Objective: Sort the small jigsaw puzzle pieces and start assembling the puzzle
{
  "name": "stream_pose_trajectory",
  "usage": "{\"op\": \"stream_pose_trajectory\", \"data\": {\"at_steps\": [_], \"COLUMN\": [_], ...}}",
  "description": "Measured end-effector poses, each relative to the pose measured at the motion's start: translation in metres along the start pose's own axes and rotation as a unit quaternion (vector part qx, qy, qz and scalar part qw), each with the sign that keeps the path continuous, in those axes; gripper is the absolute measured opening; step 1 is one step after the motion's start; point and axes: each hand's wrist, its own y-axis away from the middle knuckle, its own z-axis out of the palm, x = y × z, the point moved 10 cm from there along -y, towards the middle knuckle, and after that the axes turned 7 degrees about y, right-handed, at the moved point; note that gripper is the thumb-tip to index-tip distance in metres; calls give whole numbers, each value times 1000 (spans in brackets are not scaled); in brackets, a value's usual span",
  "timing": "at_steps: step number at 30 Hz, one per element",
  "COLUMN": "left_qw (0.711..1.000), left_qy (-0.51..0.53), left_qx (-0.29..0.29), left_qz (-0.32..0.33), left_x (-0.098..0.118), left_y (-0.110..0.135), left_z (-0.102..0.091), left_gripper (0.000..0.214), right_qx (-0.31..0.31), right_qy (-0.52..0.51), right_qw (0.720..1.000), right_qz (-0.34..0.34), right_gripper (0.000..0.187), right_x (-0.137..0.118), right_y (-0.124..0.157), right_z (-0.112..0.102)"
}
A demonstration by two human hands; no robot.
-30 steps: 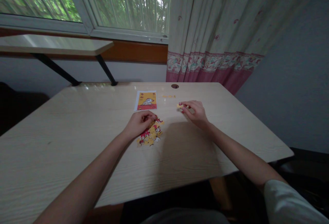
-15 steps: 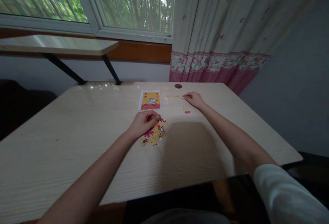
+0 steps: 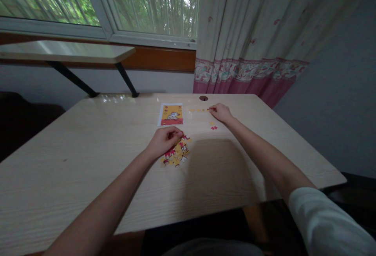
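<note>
My right hand (image 3: 221, 113), its fingers pinched together, is on a jigsaw piece at the right end of a short row of yellow jigsaw pieces (image 3: 199, 110). Just below it lie a loose yellow piece (image 3: 212, 123) and a red piece (image 3: 214, 128). My left hand (image 3: 163, 140) rests closed at the upper left edge of a pile of mixed red, yellow and white jigsaw pieces (image 3: 179, 155). What its thumb and fingertips hold, if anything, is hidden. Beyond that hand lies a picture card (image 3: 172, 115) showing a white animal on yellow and red.
The pale wooden desk (image 3: 102, 150) has a round cable hole (image 3: 203, 98) near its back edge. A raised shelf (image 3: 67, 50) on black legs stands at the back left. A curtain (image 3: 249, 52) hangs behind the desk's right part, beside a window.
My right hand has shifted very slightly at the row's end, and a dark-marked piece shows at its fingertips. My left hand has stayed in place at the pile.
</note>
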Motion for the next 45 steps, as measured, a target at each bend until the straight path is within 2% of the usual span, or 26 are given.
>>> {"op": "stream_pose_trajectory", "data": {"at_steps": [3, 6, 9, 11, 15, 19, 24, 29, 34, 37, 40, 45], "left_qw": [1000, 1000, 1000, 1000, 999, 999, 999, 998, 999, 999, 999, 999], "left_qy": [-3, -7, -14, -20, -21, -30, -40, -43, -39, -29, -22, -21], "left_qx": [2, 8, 17, 19, 14, 8, 5, 0, -4, -4, -6, -23], "left_qz": [0, 5, 8, 12, 19, 24, 33, 35, 32, 37, 39, 40], "left_x": [0, 2, 3, 4, 7, 10, 13, 14, 11, 13, 15, 22], "left_y": [0, 0, 0, 1, 1, 1, 1, 1, 0, 0, 1, 4], "left_z": [0, -1, -4, -4, -3, -2, -1, -1, 0, 0, 2, 9], "left_gripper": [26, 27, 26, 25, 25, 25, 24, 23, 22, 22, 23, 26], "right_qx": [40, 66, 16, -6, 9, 5, -2, -26, -53, -70, -86, -54], "right_qy": [-17, -74, -97, -91, -99, -113, -131, -161, -206, -254, -333, -451], "right_qw": [998, 984, 956, 949, 950, 947, 947, 943, 935, 930, 918, 879], "right_qz": [-42, -149, -277, -303, -297, -300, -293, -291, -285, -256, -195, -143], "right_gripper": [26, 24, 22, 24, 24, 18, 22, 14, 16, 12, 4, 19], "right_x": [-20, -62, -110, -127, -132, -132, -135, -140, -138, -134, -127, -118], "right_y": [11, 40, 83, 104, 120, 120, 121, 121, 120, 119, 116, 110], "right_z": [-14, -25, -18, -11, -8, -7, -13, -14, -13, -16, -16, -17]}}
